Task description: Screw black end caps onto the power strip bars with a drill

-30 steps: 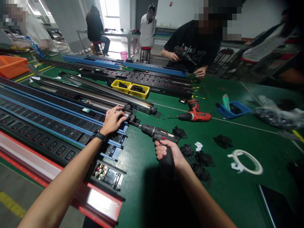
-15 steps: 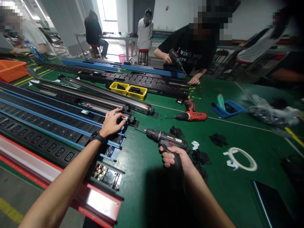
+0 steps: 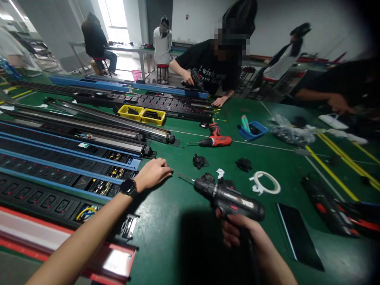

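Observation:
My right hand (image 3: pixel 237 229) is wrapped round the handle of a black cordless drill (image 3: pixel 228 198). The long bit points left, its tip close to the fingers of my left hand (image 3: pixel 156 173). That hand wears a black watch and is low over the green table, fingers curled together and pointing down; what they hold, if anything, is hidden. To its left lie long black power strips (image 3: pixel 56 200) with blue edges, some with open ends showing wires and brass parts. Just beyond is a rail with a black cable gland (image 3: pixel 147 151) at its end.
An orange drill (image 3: pixel 218 141), yellow bins (image 3: pixel 152 116), a blue tray (image 3: pixel 253 130), a roll of tape (image 3: pixel 267 183), black plastic pieces (image 3: pixel 244 164) and a phone (image 3: pixel 298 233) lie on the table. Across it a co-worker (image 3: pixel 208 67) holds another drill. A red-edged rail (image 3: pixel 115 259) lies nearest.
My left hand has left the cable gland and come down onto the table beside the strip ends. The drill in my right hand has drawn back to the right. The view has swung right.

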The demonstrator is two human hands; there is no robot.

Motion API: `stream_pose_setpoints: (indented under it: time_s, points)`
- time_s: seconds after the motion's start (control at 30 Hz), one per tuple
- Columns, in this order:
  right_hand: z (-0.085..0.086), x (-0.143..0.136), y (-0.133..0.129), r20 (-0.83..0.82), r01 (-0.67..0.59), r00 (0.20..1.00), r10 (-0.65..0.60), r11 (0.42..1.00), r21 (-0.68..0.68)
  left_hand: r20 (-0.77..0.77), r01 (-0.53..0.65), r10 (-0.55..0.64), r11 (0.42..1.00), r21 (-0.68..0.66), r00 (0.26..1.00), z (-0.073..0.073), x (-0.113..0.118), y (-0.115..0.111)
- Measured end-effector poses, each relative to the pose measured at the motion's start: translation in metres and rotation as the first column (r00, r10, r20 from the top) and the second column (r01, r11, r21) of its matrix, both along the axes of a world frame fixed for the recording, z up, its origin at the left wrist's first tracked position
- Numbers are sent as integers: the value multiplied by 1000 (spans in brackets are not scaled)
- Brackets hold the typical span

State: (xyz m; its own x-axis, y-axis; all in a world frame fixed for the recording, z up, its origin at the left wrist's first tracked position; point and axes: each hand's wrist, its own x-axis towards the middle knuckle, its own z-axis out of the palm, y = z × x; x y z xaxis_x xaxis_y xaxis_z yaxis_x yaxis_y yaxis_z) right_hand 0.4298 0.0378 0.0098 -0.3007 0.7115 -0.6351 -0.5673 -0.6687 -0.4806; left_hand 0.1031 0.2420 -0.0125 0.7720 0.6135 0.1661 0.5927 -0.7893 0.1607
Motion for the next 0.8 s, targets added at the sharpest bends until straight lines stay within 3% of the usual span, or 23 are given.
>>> stream_pose_setpoints:
  time_s: [0.1,0.17,0.27,0.33,0.4,0.5,0.63,0.8]
  points:
    - [11,20,-43,135,164,978,-160,986,-19,52,25,-22,998,-56,998,-5,47,-13]
    - [16,30,-65,195,225,956,-217,974,-19,100,0,6,998,-65,995,-4,62,-16]
    - [18,38,-78,207,253,948,-241,967,-30,139,-139,140,990,-19,980,6,48,-7]
    - [19,36,-71,173,219,962,-214,976,-12,127,-336,328,941,48,936,13,20,5]
    - [19,26,-51,111,147,982,-151,988,44,112,-555,544,824,117,832,19,-12,18]
    - [19,-1,-5,2,38,999,-39,989,145,72,-708,705,696,123,706,19,-46,33]
    - [15,-41,63,-68,26,998,-13,980,195,5,-700,702,710,79,712,11,-63,45]
    - [2,-75,133,-102,-49,993,66,985,167,72,-648,647,762,-17,759,1,-77,50]
